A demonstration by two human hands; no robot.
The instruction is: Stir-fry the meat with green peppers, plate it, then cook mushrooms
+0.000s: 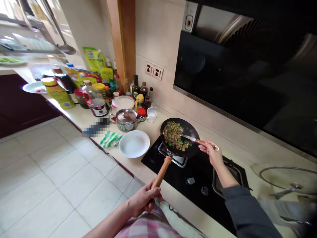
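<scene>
My left hand point(146, 197) is wrapped round the wooden handle of a black wok point(192, 135), which is over the left side of the black gas stove point(178, 180). In the wok lies a stir-fry point(174, 135) of brown meat-like pieces and bits of green. My right hand point(210, 152) grips the wooden handle of a metal spatula point(189, 137), whose blade end is among the food. A white plate point(134, 143) stands on the counter just left of the stove. Food hides the tip of the spatula.
A lidded steel pot point(126, 119), a green-striped cloth point(111, 139), a large plastic bottle point(97, 102) and several sauce bottles crowd the counter to the left. At right lies a glass lid point(277, 180). A black range hood point(223, 86) hangs above the stove.
</scene>
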